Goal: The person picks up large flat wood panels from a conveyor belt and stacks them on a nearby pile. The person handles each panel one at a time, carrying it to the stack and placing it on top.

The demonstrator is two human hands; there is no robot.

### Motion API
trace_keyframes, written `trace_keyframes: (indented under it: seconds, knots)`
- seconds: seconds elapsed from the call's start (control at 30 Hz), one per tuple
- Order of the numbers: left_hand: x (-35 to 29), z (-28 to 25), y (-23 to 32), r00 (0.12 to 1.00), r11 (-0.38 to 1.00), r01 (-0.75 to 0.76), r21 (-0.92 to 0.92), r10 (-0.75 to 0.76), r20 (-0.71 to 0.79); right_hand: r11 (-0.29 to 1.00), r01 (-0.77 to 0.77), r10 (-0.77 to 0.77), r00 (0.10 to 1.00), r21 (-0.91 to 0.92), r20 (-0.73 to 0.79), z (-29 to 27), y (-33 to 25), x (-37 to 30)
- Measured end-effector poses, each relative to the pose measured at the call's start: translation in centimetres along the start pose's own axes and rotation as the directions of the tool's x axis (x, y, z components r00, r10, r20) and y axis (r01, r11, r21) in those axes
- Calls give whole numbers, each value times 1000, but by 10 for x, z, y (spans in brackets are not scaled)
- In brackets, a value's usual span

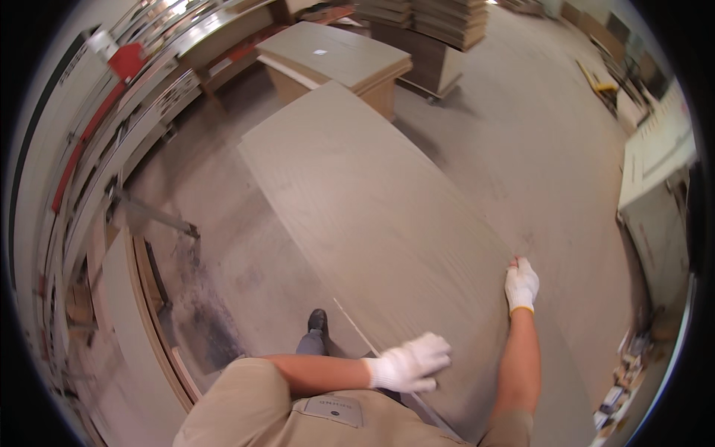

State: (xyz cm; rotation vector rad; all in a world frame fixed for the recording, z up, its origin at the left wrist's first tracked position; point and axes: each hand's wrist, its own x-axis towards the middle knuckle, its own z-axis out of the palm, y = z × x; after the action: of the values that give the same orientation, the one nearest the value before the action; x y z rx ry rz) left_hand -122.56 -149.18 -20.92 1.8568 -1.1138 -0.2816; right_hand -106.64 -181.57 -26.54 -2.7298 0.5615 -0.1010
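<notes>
A long grey-beige board (372, 201) stretches from my body toward the far left, its far end near a stack of panels. My left hand (413, 363), in a white knitted glove, rests on the board's near part by its left edge, fingers stretched out and thumb apart. At the board's right edge my right hand (523, 285), also gloved, is closed on the edge, with a bit of red at the fingertips. What lies beneath the board is mostly hidden.
A stack of panels (335, 52) stands beyond the far end, with more boards piled on a cart (424, 63) behind it. A long machine (97, 141) with red parts runs along the left. Upright panels (138, 320) lean at lower left. A pale cabinet (655, 164) is at right.
</notes>
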Motion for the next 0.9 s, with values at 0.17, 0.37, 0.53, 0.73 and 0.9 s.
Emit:
trace_keyframes:
  seconds: [0.17,0.37,0.53,0.73,0.9]
  knots:
    - [-90,-97,-2,160,530,720,-448,-755,-636,995,75,-64,984,-61,169,-6,-32,30]
    - [-88,-137,-114,-79,89,620,-779,-982,-174,992,57,-63,996,108,55,35,-153,73]
    - [-90,-134,-120,-20,4,664,-748,-1000,-23,992,28,-22,999,-127,49,48,-146,71]
    - [-101,-138,-124,103,-14,764,-645,-984,143,986,24,-43,993,-167,-111,55,-155,48]
    - [-143,-212,-123,462,341,860,-381,-838,292,968,32,-63,991,-249,-116,59,-158,53]
